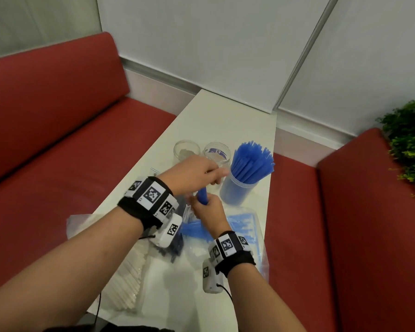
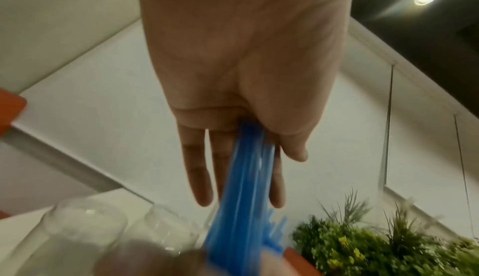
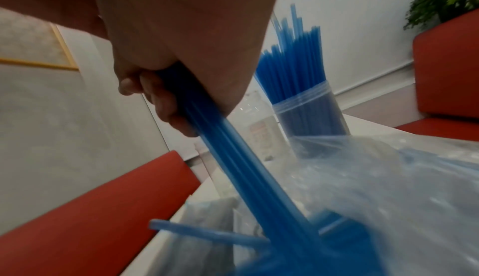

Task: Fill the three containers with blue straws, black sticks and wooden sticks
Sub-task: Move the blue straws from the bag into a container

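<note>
Lying nearest on the white desk (image 1: 225, 111) are clear plastic bags (image 1: 247, 226) of pale sticks (image 1: 132, 274), dark sticks (image 1: 175, 248) and loose blue straws (image 1: 240, 226). Above them the right hand (image 1: 210, 213) wraps its fingers round a bunch of blue straws (image 1: 202, 195), and the left hand (image 1: 192, 174), fingers straight, pins the bunch's upper part with its thumb. Beyond stand a container packed with blue straws (image 1: 237, 188) and two clear containers (image 1: 186, 149) beside it.

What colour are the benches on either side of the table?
Red benches, shown best in the head view beside the white table.
</note>
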